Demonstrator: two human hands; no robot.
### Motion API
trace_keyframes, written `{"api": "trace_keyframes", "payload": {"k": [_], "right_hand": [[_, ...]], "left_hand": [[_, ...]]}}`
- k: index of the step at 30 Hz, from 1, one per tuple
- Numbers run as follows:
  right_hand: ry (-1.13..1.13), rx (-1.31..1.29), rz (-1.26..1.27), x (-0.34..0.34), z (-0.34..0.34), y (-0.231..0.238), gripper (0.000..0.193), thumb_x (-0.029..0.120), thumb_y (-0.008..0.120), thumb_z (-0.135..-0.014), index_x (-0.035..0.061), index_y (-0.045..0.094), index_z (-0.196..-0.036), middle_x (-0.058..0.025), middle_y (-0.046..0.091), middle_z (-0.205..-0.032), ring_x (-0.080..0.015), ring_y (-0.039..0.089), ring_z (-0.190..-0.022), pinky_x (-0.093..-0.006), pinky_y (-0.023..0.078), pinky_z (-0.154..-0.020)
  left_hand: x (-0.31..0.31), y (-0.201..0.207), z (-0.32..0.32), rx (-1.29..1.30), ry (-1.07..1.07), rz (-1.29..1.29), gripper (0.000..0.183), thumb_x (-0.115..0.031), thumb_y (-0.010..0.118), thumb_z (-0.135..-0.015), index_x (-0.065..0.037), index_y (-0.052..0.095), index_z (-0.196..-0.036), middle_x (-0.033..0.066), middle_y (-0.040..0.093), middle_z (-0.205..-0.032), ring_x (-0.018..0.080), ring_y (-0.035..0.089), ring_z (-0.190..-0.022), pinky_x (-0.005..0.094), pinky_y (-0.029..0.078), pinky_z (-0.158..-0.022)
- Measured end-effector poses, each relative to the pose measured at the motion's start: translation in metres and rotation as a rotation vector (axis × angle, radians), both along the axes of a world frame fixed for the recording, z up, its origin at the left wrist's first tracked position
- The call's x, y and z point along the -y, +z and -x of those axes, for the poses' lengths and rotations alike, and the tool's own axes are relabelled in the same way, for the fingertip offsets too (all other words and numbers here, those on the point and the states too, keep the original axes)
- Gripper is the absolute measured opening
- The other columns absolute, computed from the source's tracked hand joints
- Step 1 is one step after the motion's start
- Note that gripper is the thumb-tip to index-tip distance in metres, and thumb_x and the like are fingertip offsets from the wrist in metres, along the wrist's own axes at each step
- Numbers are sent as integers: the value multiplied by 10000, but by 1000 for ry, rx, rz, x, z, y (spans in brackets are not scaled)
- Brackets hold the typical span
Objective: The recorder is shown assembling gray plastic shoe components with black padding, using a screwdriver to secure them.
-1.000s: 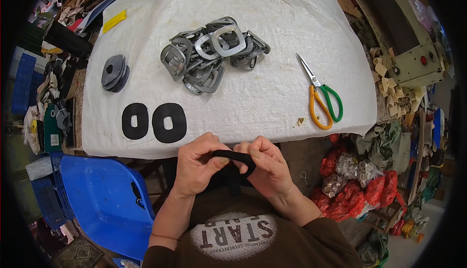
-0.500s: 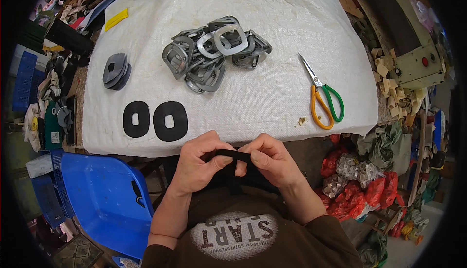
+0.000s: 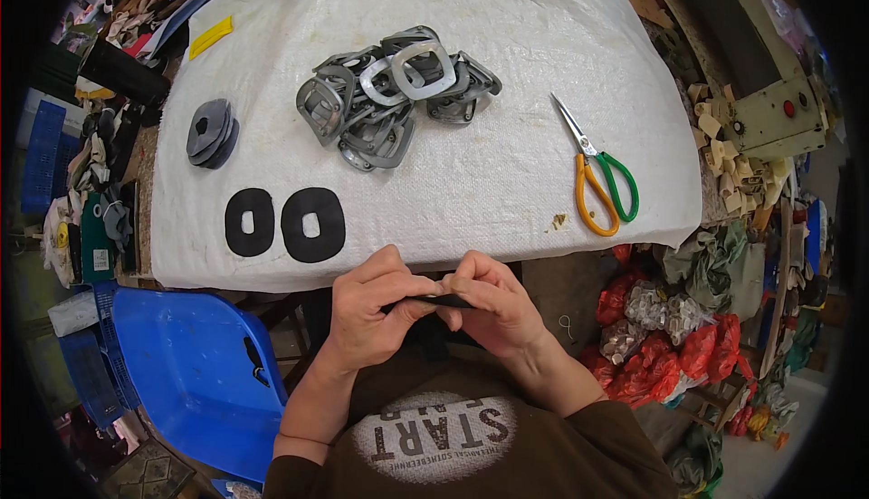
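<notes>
My left hand and my right hand meet just past the table's near edge. Between them they pinch a thin black flat piece, turned nearly edge-on and mostly covered by the fingers, so its full outline is hidden. Nearby on the white sheet lie two black rounded pads, a narrower left one and a wider right one, each with a hole in the middle. Farther off is a heap of grey rounded-square frames, with a shinier frame on top.
Scissors with orange and green handles lie on the right of the sheet. Grey stacked discs and a yellow strip are at left. Beside me stand a blue tub and red bags.
The fingers of both hands have come closer together over the black piece, covering more of it. The view has shifted slightly, while the things on the sheet keep their places.
</notes>
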State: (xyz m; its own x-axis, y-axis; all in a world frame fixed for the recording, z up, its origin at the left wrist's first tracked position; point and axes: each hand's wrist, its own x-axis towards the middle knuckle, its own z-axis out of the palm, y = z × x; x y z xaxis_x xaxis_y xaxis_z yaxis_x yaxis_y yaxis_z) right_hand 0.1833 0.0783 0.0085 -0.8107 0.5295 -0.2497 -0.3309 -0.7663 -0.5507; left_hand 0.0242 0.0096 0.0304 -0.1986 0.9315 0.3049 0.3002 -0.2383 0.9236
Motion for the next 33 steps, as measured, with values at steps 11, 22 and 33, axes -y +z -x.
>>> {"api": "trace_keyframes", "payload": {"k": [11, 22, 33], "right_hand": [[-154, -95, -100, -2, 4, 10, 280, 118, 498, -903, -18, 445, -1142, -162, 603, -841, -197, 580, -737, -290, 474, -665], [-310, 133, -496, 14, 5, -1, 183, 98, 450, -931, -35, 478, -1053, -84, 562, -791, -120, 545, -734, -256, 469, -696], [-408, 672, -1463, 3, 7, 12, 126, 126, 517, -888, 2, 527, -898, -106, 520, -780, -168, 507, -708, -250, 400, -661]], "left_hand": [[3, -12, -8, 443, 91, 102, 171, -122, 682, -786, 31, 608, -810, 16, 487, -709, 75, 430, -639, 210, 335, -566], [3, -19, -20, 563, 117, 88, 154, -122, 663, -806, 12, 589, -817, 3, 485, -712, 65, 435, -640, 210, 352, -580], [2, -19, -25, 850, 97, 149, 158, -123, 646, -821, 18, 579, -800, 18, 527, -729, 80, 498, -658, 206, 403, -619]]}}
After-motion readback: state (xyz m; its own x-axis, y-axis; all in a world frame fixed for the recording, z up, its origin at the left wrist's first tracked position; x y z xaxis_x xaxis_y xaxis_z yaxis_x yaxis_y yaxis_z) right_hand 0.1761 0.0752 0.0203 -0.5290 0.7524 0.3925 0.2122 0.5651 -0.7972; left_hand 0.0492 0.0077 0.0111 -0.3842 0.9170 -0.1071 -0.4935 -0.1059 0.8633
